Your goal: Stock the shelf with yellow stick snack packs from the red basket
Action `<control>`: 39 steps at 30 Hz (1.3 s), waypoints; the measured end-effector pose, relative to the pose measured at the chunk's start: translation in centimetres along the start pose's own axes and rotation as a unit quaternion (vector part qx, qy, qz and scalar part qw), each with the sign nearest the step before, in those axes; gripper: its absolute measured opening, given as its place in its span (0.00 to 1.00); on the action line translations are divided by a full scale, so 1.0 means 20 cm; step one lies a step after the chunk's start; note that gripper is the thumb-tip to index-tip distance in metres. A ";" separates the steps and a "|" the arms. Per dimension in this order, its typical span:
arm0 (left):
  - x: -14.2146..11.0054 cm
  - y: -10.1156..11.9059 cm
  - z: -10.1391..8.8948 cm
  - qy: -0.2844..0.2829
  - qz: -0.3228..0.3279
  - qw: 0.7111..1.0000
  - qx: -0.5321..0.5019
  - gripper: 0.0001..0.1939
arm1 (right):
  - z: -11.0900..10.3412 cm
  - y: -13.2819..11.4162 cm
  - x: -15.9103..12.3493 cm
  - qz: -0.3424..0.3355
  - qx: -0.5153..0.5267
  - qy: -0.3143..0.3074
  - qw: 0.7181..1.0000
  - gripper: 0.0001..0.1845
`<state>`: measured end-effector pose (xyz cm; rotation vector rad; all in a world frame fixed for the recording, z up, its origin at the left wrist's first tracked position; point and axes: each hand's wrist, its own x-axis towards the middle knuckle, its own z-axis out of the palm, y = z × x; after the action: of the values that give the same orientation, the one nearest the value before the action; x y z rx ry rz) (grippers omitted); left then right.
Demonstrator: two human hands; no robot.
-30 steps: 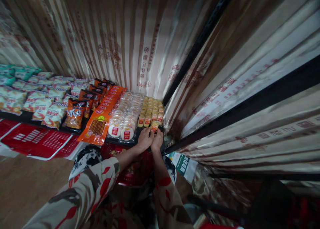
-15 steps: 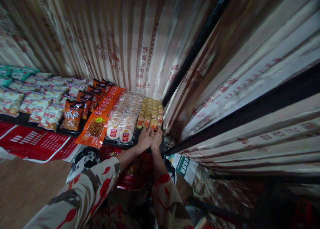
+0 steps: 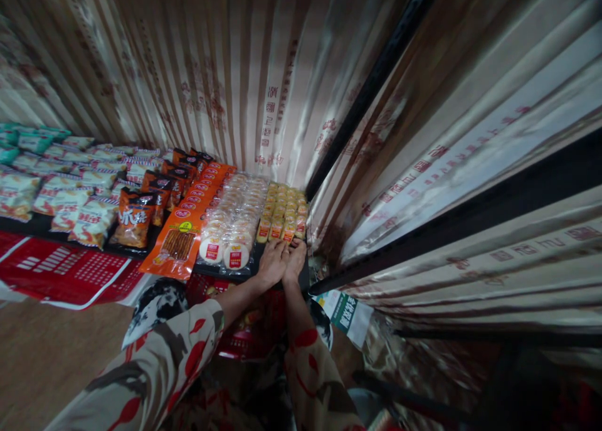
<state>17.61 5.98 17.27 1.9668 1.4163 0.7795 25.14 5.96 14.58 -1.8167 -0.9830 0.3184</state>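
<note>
Small yellow snack packs [image 3: 282, 212] stand in tight rows at the right end of the black display board [image 3: 302, 275]. My left hand [image 3: 273, 261] and my right hand [image 3: 294, 260] are side by side at the front of these rows. Both have bent fingers, with the tips close together near the front packs. Whatever lies between the fingers is hidden from view. Left of my left hand are clear-wrapped round white crackers [image 3: 236, 254] with red labels, in two rows.
Orange bags of brown sticks [image 3: 179, 243], orange-and-black bags [image 3: 134, 218] and pale snack bags [image 3: 94, 221] fill the board leftward. A red crate [image 3: 84, 271] is below. Pleated printed curtains [image 3: 226, 73] and a black pole [image 3: 371, 92] border the back and right.
Both hands stay at the front of the yellow packs, the fingers drawn back slightly toward me. The view has shifted a little; the packs stay in their rows.
</note>
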 end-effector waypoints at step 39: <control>-0.14 0.08 0.17 -0.012 -0.025 0.996 -0.082 0.24 | -0.08 -0.01 -0.15 -0.015 -0.028 -0.044 0.999 0.17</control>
<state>20.48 2.53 15.94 1.8044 1.3376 0.8203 24.03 2.72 14.93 -1.8497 -1.0876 0.3578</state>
